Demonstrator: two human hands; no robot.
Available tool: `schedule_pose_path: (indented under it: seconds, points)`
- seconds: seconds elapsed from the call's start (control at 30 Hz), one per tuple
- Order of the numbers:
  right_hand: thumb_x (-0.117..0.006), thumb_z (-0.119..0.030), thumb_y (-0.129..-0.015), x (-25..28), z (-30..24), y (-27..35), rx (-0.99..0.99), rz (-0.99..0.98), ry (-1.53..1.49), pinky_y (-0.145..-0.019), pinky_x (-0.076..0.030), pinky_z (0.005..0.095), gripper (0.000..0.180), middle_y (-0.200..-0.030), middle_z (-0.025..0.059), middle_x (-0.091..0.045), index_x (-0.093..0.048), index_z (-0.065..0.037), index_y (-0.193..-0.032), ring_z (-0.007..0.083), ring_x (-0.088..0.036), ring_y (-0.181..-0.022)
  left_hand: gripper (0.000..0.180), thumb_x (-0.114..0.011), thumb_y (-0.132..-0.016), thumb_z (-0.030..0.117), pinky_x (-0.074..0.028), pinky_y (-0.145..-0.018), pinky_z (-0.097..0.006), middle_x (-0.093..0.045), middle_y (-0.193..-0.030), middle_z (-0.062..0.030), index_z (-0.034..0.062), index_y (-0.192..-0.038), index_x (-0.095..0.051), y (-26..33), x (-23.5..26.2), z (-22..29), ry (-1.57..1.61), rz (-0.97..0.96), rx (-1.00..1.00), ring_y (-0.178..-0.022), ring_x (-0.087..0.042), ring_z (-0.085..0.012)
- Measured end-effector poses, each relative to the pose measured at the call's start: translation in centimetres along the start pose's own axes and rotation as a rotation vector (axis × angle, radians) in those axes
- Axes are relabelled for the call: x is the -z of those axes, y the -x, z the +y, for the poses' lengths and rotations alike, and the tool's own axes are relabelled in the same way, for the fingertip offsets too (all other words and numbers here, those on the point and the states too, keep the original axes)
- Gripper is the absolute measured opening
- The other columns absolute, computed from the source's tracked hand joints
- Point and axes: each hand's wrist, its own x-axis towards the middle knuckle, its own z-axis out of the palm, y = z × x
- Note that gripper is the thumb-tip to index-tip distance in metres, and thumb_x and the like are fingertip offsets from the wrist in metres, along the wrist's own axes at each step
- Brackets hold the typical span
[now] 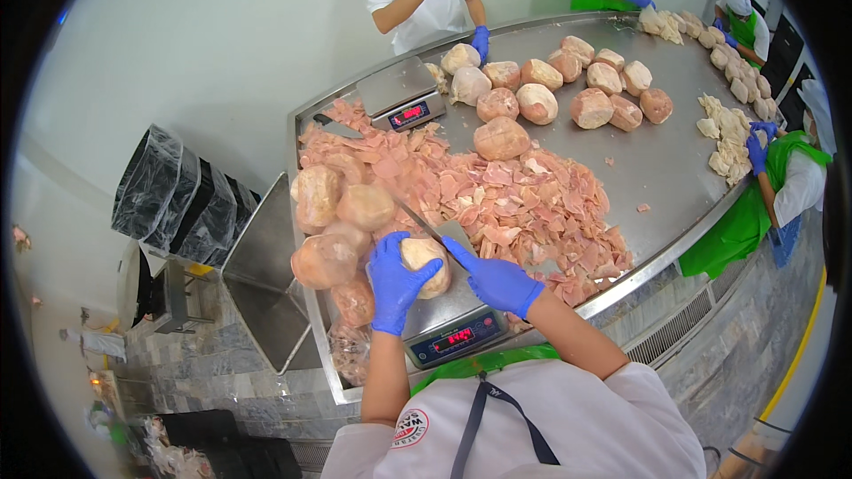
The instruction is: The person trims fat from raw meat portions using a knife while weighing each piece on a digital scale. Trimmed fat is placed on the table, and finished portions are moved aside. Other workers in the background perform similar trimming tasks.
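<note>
My left hand [397, 282], in a blue glove, is wrapped round a pale rounded ham [428, 264] at the near edge of the table. The ham is over the steel platform of a digital scale [459, 337] with a lit red display. My right hand [502, 284], also gloved in blue, grips a long knife [421, 220]. Its blade points away to the left, just beyond the ham. Several wrapped hams [324, 261] crowd the table left of my left hand. A wide heap of pink meat trimmings [519, 208] spreads beyond my right hand.
Another scale [408, 112] and a second knife [339, 127] are at the far left. More hams [538, 104] stand mid-table. Across the table, a co-worker's gloved hand [480, 43] is beside them. Others work along the right side. Black plastic-wrapped bins [182, 200] stand left.
</note>
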Motion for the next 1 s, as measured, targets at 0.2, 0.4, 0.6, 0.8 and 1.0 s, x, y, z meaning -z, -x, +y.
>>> schedule_pose_path:
  seconds: [0.2, 0.4, 0.6, 0.8, 1.0]
  points:
    - [-0.048, -0.001, -0.087, -0.8, -1.4, 2.2, -0.068, -0.055, -0.009, -0.068, -0.055, 0.0516, 0.091, -0.085, 0.0294, -0.068, -0.007, -0.023, -0.165, 0.041, -0.069, -0.072, 0.054, -0.087, -0.073, 0.039, -0.047, -0.095, -0.045, -0.065, -0.11, -0.0137, 0.0068, -0.112, -0.066, -0.1, -0.7, -0.8, -0.085, 0.154, -0.024, -0.105, -0.059, -0.0352]
    - [-0.046, 0.0, -0.088, -0.6, -1.3, -0.6, -0.045, -0.071, -0.075, -0.075, -0.054, 0.0545, 0.089, -0.095, 0.0324, -0.068, -0.005, -0.021, -0.164, 0.0438, -0.07, -0.081, 0.049, -0.084, -0.077, 0.041, -0.049, -0.09, -0.046, -0.064, -0.105, -0.0149, 0.0069, -0.108, -0.067, -0.2, -0.8, -0.9, -0.068, 0.173, -0.085, -0.099, -0.06, -0.0353]
    - [-0.048, -0.002, -0.087, -1.6, -1.4, 1.3, -0.085, -0.123, -0.048, -0.079, -0.053, 0.0551, 0.088, -0.1, 0.0333, -0.068, -0.007, -0.018, -0.164, 0.0477, -0.068, -0.086, 0.038, -0.082, -0.082, 0.031, -0.049, -0.094, -0.042, -0.068, -0.108, -0.0137, 0.0055, -0.108, -0.069, -0.1, -0.4, -1.7, -0.035, 0.125, -0.057, -0.103, -0.063, -0.0331]
    - [-0.047, 0.0, -0.086, -4.0, 0.5, 2.2, -0.038, 0.003, -0.01, -0.076, -0.053, 0.0534, 0.091, -0.09, 0.0318, -0.068, -0.006, -0.018, -0.164, 0.0453, -0.068, -0.079, 0.032, -0.078, -0.086, 0.025, -0.05, -0.093, -0.038, -0.07, -0.109, -0.0137, 0.0034, -0.108, -0.07, -1.4, -0.1, -2.2, 0.019, 0.056, -0.106, -0.101, -0.066, -0.0308]
    - [-0.05, -0.007, -0.092, -3.5, 1.8, -2.2, -0.05, 0.017, -0.135, -0.089, -0.051, 0.0529, 0.085, -0.104, 0.0349, -0.067, -0.006, -0.022, -0.164, 0.0473, -0.068, -0.097, 0.028, -0.074, -0.09, 0.018, -0.047, -0.101, -0.037, -0.068, -0.12, -0.0137, 0.0041, -0.114, -0.071, -2.5, 0.6, -3.2, 0.177, -0.06, -0.149, -0.115, -0.063, -0.0293]
